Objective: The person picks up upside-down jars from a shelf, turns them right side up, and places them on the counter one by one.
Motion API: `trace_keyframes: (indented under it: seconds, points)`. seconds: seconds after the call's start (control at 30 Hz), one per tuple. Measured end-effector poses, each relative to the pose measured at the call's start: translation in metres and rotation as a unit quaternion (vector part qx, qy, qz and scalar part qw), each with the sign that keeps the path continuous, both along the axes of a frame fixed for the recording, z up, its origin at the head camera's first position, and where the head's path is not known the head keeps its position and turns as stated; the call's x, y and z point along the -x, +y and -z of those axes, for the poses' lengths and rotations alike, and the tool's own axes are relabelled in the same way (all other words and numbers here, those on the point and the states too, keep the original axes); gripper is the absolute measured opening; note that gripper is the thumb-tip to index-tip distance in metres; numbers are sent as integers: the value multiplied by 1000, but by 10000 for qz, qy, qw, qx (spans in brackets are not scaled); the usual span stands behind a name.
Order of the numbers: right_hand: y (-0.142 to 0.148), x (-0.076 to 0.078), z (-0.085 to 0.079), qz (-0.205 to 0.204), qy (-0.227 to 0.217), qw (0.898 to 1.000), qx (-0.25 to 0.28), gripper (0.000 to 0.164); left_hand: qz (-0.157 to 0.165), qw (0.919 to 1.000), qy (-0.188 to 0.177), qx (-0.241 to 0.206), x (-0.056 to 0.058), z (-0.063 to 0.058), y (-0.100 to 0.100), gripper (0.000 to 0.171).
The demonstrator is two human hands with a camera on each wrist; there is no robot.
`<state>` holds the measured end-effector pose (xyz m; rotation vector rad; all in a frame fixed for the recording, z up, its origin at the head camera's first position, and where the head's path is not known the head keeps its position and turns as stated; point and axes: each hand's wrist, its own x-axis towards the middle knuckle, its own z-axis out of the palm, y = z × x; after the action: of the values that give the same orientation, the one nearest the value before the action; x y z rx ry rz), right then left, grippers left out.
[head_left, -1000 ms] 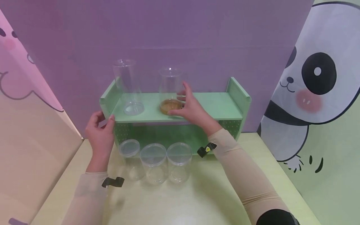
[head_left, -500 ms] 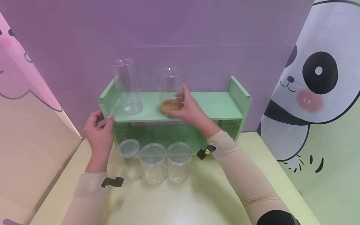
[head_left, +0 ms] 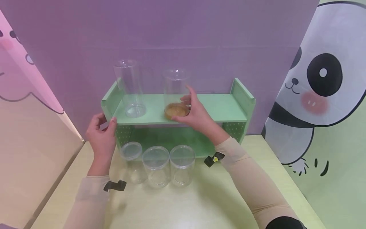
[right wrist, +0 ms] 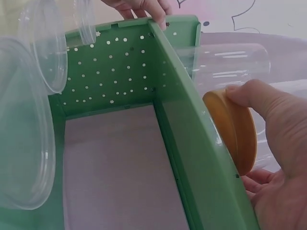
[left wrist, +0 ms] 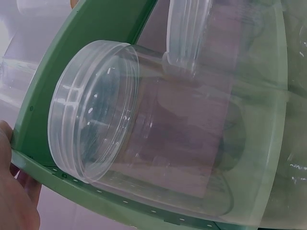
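Apparently light, stiff, slick: clear jar [head_left: 174, 87]; right hand [head_left: 197, 116] pinches its amber base [head_left: 176, 110], best hold; left hand [head_left: 101, 138] pinches green shelf [head_left: 223, 106].

A person's left hand [head_left: 102, 137] and right hand [head_left: 197, 114] emerge from close-fitting beige sleeves [head_left: 257, 184], creased along the right forearm. A small angular black attachment [head_left: 115, 185] sits at each cuff (the right bears a yellow mark [head_left: 215, 159]). Rounded black material [head_left: 286, 223] covers the right arm near the desk's [head_left: 160, 210] right edge.

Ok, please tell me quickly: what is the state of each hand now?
Left hand: closed, holding the green shelf by its side.
Right hand: closed, holding the clear jar at its yellowish bottom.
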<state>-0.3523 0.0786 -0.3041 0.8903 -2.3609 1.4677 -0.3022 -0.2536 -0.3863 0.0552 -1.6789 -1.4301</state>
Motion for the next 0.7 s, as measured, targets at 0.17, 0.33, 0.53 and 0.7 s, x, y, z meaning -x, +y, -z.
trace_keyframes:
  seconds: [0.17, 0.33, 0.53, 0.7]
  points:
    - [5, -9, 3, -233, 45, 9997, 61, 129, -33, 10000, -4, 13, 1, -1, 0, 29]
    - [10, -20, 7, -405, 27, 9991, 151, 130, -28, 10000, 8, -33, 3, -2, 0, 29]
    - [14, -34, 12, -479, -73, 9984, 276, 131, -12, 10000, -6, -29, 2, -1, 0, 28]
    - [18, -43, 16, -553, 55, 9981, 265, 130, 13, 10000, 32, -30, 1, -1, 0, 28]
